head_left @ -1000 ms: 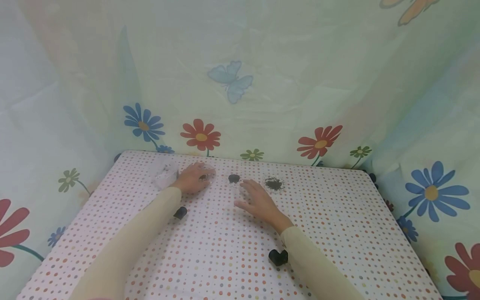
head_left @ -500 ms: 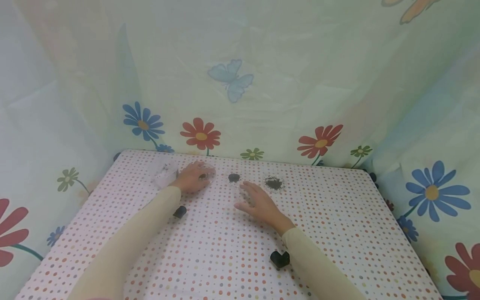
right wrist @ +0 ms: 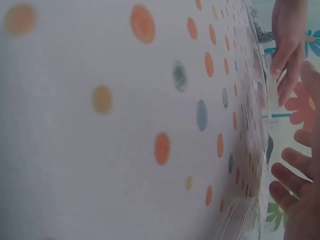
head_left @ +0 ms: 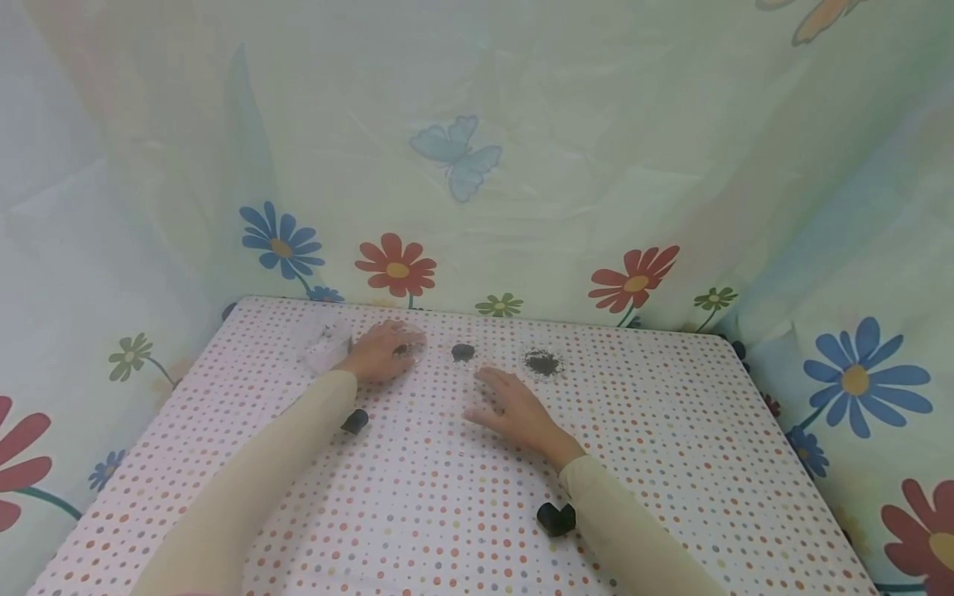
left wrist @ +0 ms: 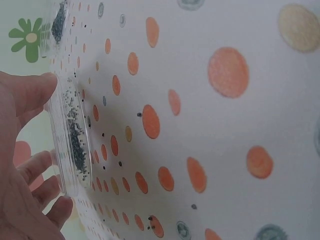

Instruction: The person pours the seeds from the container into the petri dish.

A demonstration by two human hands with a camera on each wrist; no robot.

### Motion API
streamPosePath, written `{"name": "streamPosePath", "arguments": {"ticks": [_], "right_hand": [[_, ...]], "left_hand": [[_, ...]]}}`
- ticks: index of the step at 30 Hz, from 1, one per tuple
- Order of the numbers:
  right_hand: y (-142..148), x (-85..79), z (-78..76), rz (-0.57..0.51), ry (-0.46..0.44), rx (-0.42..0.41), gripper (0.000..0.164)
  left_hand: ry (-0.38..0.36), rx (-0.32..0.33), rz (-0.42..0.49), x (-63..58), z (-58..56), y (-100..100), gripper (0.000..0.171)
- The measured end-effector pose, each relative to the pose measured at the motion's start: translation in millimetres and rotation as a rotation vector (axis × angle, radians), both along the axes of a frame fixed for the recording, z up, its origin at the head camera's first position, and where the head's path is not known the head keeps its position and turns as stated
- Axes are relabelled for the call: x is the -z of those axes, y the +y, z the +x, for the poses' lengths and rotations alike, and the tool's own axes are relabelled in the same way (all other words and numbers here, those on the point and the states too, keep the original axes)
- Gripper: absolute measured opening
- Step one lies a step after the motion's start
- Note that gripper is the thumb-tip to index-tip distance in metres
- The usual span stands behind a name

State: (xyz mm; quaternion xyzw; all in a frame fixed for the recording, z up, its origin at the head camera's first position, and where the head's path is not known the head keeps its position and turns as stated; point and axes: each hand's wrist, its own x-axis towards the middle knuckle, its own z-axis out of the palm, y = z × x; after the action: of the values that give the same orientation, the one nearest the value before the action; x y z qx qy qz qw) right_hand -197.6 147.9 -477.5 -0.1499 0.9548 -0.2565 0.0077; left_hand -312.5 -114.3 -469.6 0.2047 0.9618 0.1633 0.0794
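Observation:
In the head view my left hand [head_left: 376, 353] holds a clear round petri dish [left wrist: 75, 135] of black granules near the table's back edge. The left wrist view shows the thumb at one end of its rim and fingertips at the other. My right hand [head_left: 517, 410] is over the table farther right, fingers spread and nothing gripped. In the right wrist view its fingers [right wrist: 287, 175] are apart from a clear flat dish [right wrist: 256, 95]. Beyond them are a dark heap [head_left: 463, 353] in the middle and a dish with black granules [head_left: 543, 362] to the right.
Behind the left forearm lies a clear, whitish container [head_left: 326, 348] with dark specks. Another clear rim [right wrist: 240, 220] shows low in the right wrist view. Loose black grains dot the spotted tabletop [head_left: 417, 513]. A flowered curtain [head_left: 522, 165] hangs close behind the table.
My right hand has drawn back slightly from the middle heap, towards me. The left hand stays at its petri dish, and the head view shifts a little.

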Motion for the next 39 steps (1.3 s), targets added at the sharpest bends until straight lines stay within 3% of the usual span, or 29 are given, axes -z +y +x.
{"name": "streamPosePath", "arguments": {"ticks": [17,33,39], "right_hand": [[-2.5,6.7,3.8,0.081,-0.006,-0.004,0.082],[-0.7,10.0,6.1,0.163,0.132,-0.153,0.099],[-1.1,8.3,7.5,0.164,0.126,-0.194,0.101]], "left_hand": [[-0.006,0.013,0.0,-1.9,-0.6,-1.1,0.048],[0.0,0.027,0.01,-1.7,-0.1,-1.6,0.047],[-0.001,0.027,0.0,-2.6,1.7,-0.9,0.046]]}}
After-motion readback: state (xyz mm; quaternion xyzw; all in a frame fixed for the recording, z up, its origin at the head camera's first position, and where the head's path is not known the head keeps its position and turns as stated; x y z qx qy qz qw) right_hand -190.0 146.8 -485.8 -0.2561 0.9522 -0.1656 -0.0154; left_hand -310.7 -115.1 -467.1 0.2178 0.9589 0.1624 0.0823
